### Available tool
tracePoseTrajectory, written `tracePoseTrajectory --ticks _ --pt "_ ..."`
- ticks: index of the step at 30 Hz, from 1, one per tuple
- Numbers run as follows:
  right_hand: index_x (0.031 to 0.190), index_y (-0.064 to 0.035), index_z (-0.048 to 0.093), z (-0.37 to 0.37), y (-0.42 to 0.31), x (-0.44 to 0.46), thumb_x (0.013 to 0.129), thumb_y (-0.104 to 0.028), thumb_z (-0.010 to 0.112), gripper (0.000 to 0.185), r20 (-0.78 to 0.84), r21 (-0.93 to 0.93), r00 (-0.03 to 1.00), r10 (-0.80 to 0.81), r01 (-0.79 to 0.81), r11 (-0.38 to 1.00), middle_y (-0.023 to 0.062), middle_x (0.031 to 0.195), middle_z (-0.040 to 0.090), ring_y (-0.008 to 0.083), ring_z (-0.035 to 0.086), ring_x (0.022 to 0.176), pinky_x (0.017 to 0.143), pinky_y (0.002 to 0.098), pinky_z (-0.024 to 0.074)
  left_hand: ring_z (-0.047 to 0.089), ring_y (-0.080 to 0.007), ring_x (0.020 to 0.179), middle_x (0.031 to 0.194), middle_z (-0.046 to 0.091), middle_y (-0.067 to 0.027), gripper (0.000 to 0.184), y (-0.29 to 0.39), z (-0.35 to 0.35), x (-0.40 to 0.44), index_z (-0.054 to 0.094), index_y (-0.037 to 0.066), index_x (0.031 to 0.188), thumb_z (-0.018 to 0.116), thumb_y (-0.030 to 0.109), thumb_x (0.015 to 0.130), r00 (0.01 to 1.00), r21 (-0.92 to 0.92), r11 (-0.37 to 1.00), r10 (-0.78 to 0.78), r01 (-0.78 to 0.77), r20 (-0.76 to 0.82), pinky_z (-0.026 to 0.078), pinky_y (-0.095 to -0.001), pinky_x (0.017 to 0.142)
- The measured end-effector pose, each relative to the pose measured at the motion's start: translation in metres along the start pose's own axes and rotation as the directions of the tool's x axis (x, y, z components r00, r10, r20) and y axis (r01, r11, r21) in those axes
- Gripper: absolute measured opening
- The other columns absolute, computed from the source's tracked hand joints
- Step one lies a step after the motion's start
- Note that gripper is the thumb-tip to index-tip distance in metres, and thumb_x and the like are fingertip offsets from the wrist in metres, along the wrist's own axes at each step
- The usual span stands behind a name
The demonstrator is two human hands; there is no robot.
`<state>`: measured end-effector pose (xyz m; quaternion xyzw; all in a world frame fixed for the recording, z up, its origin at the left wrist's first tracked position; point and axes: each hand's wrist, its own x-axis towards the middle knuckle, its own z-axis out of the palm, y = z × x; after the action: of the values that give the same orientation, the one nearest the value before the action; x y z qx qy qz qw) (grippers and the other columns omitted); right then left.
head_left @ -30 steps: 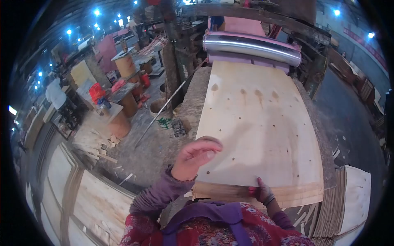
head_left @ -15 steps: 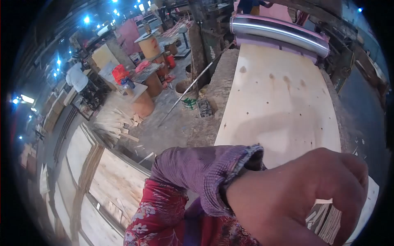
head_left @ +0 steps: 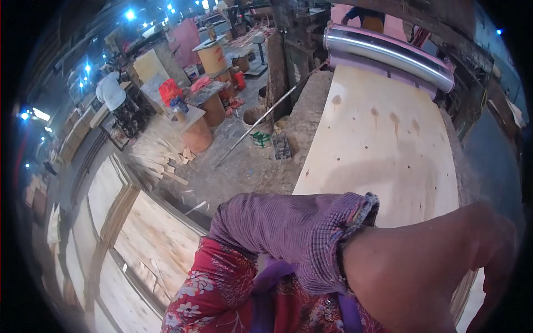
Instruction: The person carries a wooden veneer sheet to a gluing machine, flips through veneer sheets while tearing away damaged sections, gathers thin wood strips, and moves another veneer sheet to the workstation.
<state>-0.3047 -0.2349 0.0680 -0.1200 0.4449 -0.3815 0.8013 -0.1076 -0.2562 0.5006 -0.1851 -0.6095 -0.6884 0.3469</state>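
Observation:
A large pale wood veneer sheet (head_left: 388, 144) with several knots lies before me, its far end at a shiny metal roller (head_left: 388, 55). My left arm in a purple ribbed sleeve reaches across my body to the right. Very close to the camera, my left hand (head_left: 444, 261) covers the near right part of the sheet. Its fingers are blurred and dark at the right edge, so what they hold, if anything, is hidden. My right hand is out of sight.
Stacked veneer sheets (head_left: 155, 238) lie at the lower left. A metal pole (head_left: 258, 125) leans near a bucket (head_left: 258, 127). Wood scraps (head_left: 161, 152) cover the floor. One person (head_left: 114, 94) stands at the far left, another (head_left: 372, 19) behind the roller.
My left hand has swung from the sheet's left side across to the right, close to the camera. My right hand, earlier at the sheet's near edge, has gone from view. The view has shifted left.

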Motion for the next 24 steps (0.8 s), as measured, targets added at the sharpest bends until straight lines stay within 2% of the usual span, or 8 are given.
tracePoseTrajectory --ticks 14,24 --pt "0.1 -0.0025 0.053 0.006 0.012 -0.001 0.082 -0.047 0.051 0.048 -0.014 -0.02 0.998 0.067 -0.067 0.998 0.0155 0.079 0.063 0.0257 0.061 0.065 0.062 0.0405 0.0515 0.054 -0.0222 0.081 0.092 0.055 -0.007 0.024 -0.021 0.009 0.009 0.065 0.01 0.084 0.066 0.032 0.074 0.985 0.147 0.974 0.17 -0.173 0.038 0.042 -0.0283 0.072" --pt "0.1 -0.0027 0.053 -0.002 -0.001 -0.009 0.082 -0.047 0.051 0.047 -0.065 0.008 0.998 0.01 -0.01 1.0 0.0156 0.08 0.063 0.0258 0.062 0.065 0.062 0.0405 0.0516 0.054 -0.0212 0.079 0.091 0.056 -0.0074 0.023 0.003 -0.001 0.008 0.065 0.009 0.083 0.067 0.03 0.074 0.941 0.177 0.931 0.29 -0.32 0.175 0.042 -0.0284 0.07"
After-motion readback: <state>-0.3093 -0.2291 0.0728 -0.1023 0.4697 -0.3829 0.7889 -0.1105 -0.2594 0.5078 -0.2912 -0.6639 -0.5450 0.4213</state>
